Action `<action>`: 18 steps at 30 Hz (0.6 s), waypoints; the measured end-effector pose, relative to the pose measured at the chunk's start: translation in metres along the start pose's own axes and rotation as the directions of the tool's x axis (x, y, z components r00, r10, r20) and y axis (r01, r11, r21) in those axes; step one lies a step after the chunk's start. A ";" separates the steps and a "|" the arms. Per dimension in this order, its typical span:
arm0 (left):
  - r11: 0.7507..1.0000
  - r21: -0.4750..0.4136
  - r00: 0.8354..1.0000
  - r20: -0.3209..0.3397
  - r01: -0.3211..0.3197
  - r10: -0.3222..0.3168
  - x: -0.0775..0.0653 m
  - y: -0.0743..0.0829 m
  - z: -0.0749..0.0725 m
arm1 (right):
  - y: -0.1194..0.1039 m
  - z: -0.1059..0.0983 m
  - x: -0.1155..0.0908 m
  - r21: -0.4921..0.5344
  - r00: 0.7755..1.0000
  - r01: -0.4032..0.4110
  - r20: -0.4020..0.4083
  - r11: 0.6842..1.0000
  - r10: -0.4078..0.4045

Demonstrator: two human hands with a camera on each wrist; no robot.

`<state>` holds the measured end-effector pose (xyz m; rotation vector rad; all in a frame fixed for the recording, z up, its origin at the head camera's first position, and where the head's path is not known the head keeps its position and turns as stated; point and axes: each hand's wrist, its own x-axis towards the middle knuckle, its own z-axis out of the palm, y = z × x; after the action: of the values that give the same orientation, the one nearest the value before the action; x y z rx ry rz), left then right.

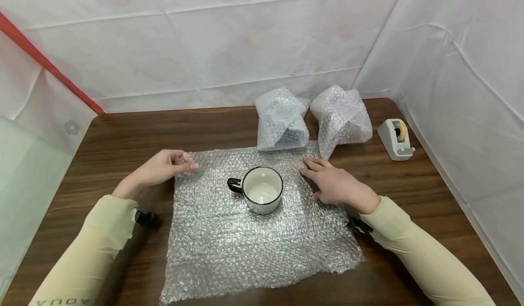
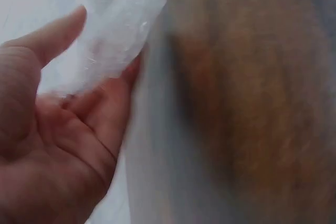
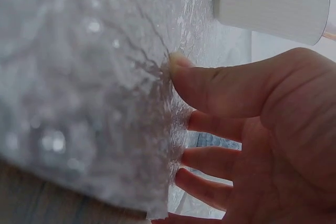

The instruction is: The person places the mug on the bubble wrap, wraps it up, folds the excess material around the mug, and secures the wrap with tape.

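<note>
A white enamel mug [image 1: 263, 192] with a black rim and black handle stands upright on a sheet of bubble wrap [image 1: 229, 251], its handle to the left. At the sheet's far left corner my left hand [image 1: 163, 169] holds the edge, thumb on top and fingers curled underneath; the left wrist view shows the wrap [image 2: 118, 40] between them. To the right of the mug, my right hand [image 1: 333, 182] rests on the sheet with its fingers spread. In the right wrist view the thumb [image 3: 220, 87] and fingertips press against the wrap.
Two bubble-wrapped bundles [image 1: 282, 119] [image 1: 341, 119] sit at the back of the wooden table [image 1: 163, 128], close to the sheet's far edge. A white tape dispenser [image 1: 396, 140] stands at the back right. Pale curtains [image 1: 245, 37] hang behind the table and at its sides.
</note>
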<state>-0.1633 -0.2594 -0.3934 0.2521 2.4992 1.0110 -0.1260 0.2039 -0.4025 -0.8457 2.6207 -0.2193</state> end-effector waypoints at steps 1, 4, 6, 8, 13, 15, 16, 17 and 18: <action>0.999 -0.044 1.000 0.000 -0.014 0.014 0.000 -0.001 0.002 | 0.000 0.000 0.000 0.000 1.000 0.000 0.000 1.000 0.000; 0.980 -0.178 0.996 -0.035 -0.086 0.081 -0.002 0.001 0.005 | 0.000 0.000 0.000 0.002 1.000 0.002 0.001 1.000 -0.002; 0.956 -0.265 0.992 -0.060 -0.126 0.114 -0.003 0.007 0.007 | 0.000 0.000 -0.001 0.003 1.000 0.005 0.000 1.000 -0.005; 0.926 -0.340 0.986 -0.074 -0.165 0.149 -0.003 0.015 0.008 | 0.000 0.000 -0.001 0.003 1.000 0.008 -0.003 1.000 -0.008; 0.884 -0.406 0.973 -0.088 -0.232 0.215 -0.005 0.035 0.014 | 0.000 -0.001 -0.001 0.005 1.000 0.012 -0.005 1.000 -0.012; 0.873 -0.418 0.968 -0.091 -0.250 0.234 -0.007 0.044 0.017 | 0.001 -0.001 -0.001 0.006 1.000 0.014 -0.007 1.000 -0.014; 0.865 -0.430 0.966 -0.090 -0.258 0.243 -0.007 0.049 0.018 | 0.001 -0.001 -0.001 0.006 1.000 0.015 -0.008 1.000 -0.015; 0.858 -0.440 0.964 -0.088 -0.263 0.251 -0.008 0.053 0.020 | 0.001 0.000 -0.001 0.005 1.000 0.015 -0.008 1.000 -0.015; 0.850 -0.452 0.962 -0.087 -0.269 0.259 -0.008 0.057 0.022 | 0.001 0.000 0.000 0.004 1.000 0.016 -0.007 1.000 -0.016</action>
<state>-0.1457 -0.2074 -0.3645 0.4441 2.1916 1.6906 -0.1262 0.2050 -0.4023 -0.8655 2.6203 -0.2329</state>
